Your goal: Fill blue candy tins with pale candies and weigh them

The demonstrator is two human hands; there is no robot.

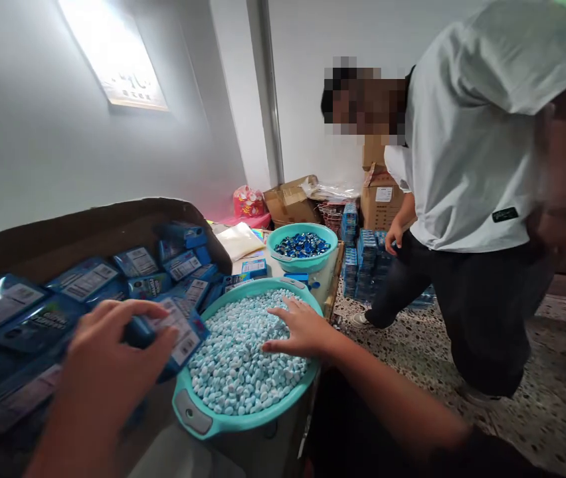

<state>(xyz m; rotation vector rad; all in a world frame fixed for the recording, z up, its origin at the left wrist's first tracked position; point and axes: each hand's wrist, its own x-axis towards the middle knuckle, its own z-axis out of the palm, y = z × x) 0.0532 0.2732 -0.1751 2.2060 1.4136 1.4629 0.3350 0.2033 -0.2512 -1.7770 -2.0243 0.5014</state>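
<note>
My left hand (108, 345) is closed around a small blue box (186, 345) with a white barcode label, its thumb lying across the label. The box's corner overlaps the left rim of a turquoise tub (258, 419). Small pale blue and white pellets (243, 362), like mints, fill the tub. Over the pellets, on the right side, is my right hand (307, 328). Its fingers and thumb are spread, and nothing shows in it. I cannot tell whether the fingertips touch the pellets.
Many similar blue boxes (88, 279) lie in an open carton (128, 216) at left. Behind the tub stands another turquoise basin (333, 247) of shiny dark blue pieces (303, 245). Stacked blue packs (367, 255) and cardboard boxes (382, 206) stand beyond. A person (477, 146) leans in at right.
</note>
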